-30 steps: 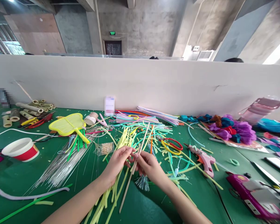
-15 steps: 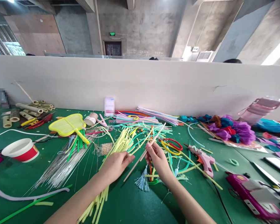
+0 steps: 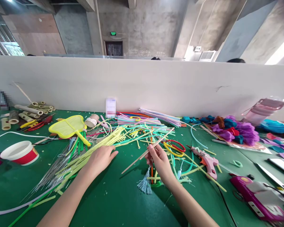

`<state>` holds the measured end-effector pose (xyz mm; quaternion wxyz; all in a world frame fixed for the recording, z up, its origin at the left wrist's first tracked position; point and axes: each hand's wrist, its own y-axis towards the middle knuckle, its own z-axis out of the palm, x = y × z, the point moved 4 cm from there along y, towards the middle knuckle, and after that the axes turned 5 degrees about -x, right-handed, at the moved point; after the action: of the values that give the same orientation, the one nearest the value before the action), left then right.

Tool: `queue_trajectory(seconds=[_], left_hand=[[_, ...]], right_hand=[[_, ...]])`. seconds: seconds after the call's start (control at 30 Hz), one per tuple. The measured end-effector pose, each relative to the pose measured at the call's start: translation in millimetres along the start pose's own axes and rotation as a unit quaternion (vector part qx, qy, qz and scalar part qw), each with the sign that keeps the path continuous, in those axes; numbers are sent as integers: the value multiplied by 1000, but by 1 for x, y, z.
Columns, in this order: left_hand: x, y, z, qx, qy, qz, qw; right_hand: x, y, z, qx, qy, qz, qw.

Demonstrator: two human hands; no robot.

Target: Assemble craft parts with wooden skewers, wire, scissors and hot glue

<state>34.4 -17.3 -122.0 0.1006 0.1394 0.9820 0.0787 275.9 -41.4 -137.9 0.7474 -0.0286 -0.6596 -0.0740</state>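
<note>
My right hand (image 3: 159, 162) is closed around thin wooden sticks (image 3: 132, 164), pinched between thumb and fingers and slanting up to the right. My left hand (image 3: 100, 159) lies against a bundle of pale yellow pipe cleaners (image 3: 73, 164), its thumb apart from the fingers; part of the bundle is hidden beneath it. Just below my right hand lies a light blue tassel (image 3: 145, 184). Scissors with red and yellow handles (image 3: 174, 148) are to its right, close to a pink glue gun (image 3: 209, 162).
On the left stand a paper cup (image 3: 20, 154), a yellow leaf-shaped fan (image 3: 68, 126) and cut bamboo tubes (image 3: 29, 113). Purple flowers (image 3: 247, 134), a pink bottle (image 3: 262, 110), a knife (image 3: 273, 176) and a magenta power strip (image 3: 255, 198) are at right. A white partition (image 3: 142, 85) stands behind.
My left hand has moved left, and the yellow pipe cleaners have swung left with it, over the metal wires. Green tabletop now shows between my hands. My right hand still holds the sticks.
</note>
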Motion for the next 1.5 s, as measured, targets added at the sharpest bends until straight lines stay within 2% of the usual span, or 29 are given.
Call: queue_trajectory(seconds=[0.13,0.2,0.23,0.3,0.37,0.47,0.53,0.73,1.1,1.5], left_hand=[[-21,1,-18,-80,0,-21,997],[-41,-3,-20,-111,-127,22,985],[-51,-6,-18,-97,-215,40,971],[-68,-12,-5,-11,-377,38,925],[-79,-18,9,75,-491,9,868],[-84,-21,25,147,-586,-41,796],[-84,-20,28,168,-610,-61,772],[-83,-19,26,201,-629,-77,747],[-83,-22,27,226,-646,-105,722],[-81,-22,34,245,-636,-107,724]], right_hand=[[0,-1,2,0,3,0,1000],[0,-2,3,7,1,3,1000],[0,-2,4,13,-1,5,1000],[-1,-3,5,25,-7,8,1000],[-1,-4,6,35,-12,11,999],[-1,-4,6,48,-15,14,999],[-1,-5,7,59,-15,16,998],[-5,-6,10,98,-20,36,994],[-4,-4,8,97,-21,40,994],[-7,-9,13,127,-34,41,990]])
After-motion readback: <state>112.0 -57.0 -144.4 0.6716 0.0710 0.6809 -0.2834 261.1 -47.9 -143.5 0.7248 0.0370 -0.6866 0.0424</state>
